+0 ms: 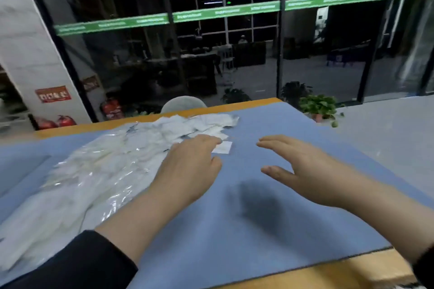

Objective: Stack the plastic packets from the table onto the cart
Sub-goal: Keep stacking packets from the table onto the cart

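On the blue mat [270, 230], plastic packets [112, 162] trail diagonally away; left hand [190, 166] flat on them, right hand [303, 169] spread

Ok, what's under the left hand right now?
The left hand lies flat over the edge of the plastic packets; one small white packet shows past its fingertips. Whatever lies beneath the palm is hidden.

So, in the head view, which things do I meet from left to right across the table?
Clear plastic packets → left hand → single small white packet → right hand → potted plant beyond the table's corner.
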### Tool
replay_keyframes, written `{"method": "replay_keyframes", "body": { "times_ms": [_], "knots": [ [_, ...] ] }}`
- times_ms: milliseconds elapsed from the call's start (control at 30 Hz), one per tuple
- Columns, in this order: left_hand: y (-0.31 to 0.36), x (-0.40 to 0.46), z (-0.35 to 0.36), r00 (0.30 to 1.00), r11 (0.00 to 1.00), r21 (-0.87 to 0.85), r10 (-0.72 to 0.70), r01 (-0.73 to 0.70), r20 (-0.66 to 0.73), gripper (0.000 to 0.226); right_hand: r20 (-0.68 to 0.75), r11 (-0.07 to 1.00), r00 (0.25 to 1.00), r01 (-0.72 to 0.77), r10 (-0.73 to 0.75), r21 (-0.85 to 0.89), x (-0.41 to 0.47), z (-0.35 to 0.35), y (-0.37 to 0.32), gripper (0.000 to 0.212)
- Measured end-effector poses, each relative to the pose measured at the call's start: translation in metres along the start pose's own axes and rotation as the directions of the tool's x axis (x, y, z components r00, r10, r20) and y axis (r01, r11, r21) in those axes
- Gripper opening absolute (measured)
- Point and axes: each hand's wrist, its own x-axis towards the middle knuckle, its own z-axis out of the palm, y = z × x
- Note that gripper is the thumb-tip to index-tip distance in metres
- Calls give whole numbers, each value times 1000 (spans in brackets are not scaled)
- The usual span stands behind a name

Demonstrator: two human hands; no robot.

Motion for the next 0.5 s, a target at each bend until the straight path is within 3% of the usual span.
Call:
{"method": "replay_keyframes", "body": {
  "times_ms": [233, 367, 500],
  "knots": [
    [-156, -16, -24, 950, 949, 27, -312, 313, -22, 45, 174, 990, 976, 122, -132, 63, 137, 74, -110, 74],
    [-204, -16, -18, 909, 907, -65, -416, 415, -1, 47, 284, 988, 954, 63, -100, 138, 171, 100, -141, 95],
    [-229, -19, -10, 901, 883, -183, -420, 433, 104, 49, 378, 996, 923, 41, -68, 80, 186, 121, -153, 110]
  ]
}}
